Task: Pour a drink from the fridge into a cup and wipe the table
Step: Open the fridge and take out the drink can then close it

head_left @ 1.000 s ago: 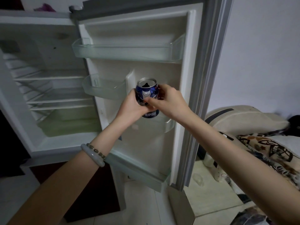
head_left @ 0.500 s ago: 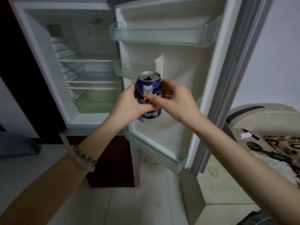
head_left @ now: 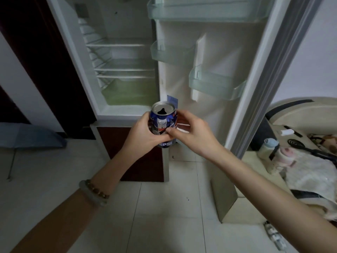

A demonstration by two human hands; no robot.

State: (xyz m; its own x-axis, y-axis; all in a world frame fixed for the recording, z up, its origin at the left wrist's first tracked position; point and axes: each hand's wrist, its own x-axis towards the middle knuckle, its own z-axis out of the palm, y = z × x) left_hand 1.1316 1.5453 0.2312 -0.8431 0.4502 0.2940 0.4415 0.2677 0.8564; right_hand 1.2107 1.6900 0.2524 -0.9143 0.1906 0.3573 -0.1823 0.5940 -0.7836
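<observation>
1. Both hands on the can (head_left: 161, 123); left hand (head_left: 144, 133) wraps its left side, right hand (head_left: 193, 131) pinches the right, thumb across the front.
2. Can upright, mouth open on top, held out before the open fridge (head_left: 127, 21).
3. No cup or table in sight; long axis wants keeping vertical for the carry, I'd judge.

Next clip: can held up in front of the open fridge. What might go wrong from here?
1. The blue aluminium Pepsi can is already opened. If it tilts between the left hand and right hand while being carried, drink may spill onto the pale floor tiles.
2. The white fridge door stands wide open, so it could be left that way or bumped.
</observation>
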